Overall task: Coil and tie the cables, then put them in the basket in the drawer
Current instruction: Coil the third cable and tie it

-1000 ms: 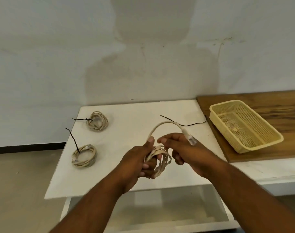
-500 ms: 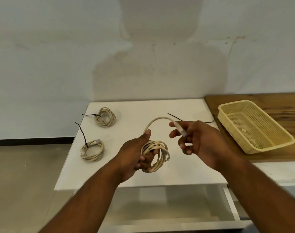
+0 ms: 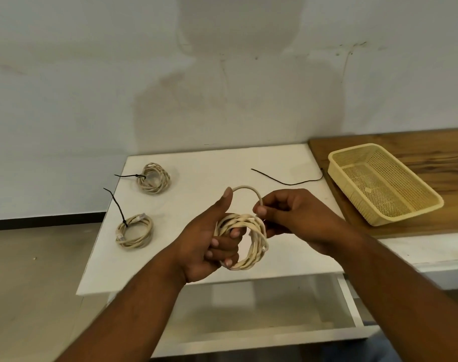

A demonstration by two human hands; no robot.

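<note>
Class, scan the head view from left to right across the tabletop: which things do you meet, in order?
Near tied cable coil → far tied cable coil → left hand → coil being wound → right hand → yellow basket.

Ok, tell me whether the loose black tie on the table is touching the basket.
Apart. In the head view the loose black tie ends at the table's right edge, with a strip of brown wooden board showing between it and the basket.
</note>
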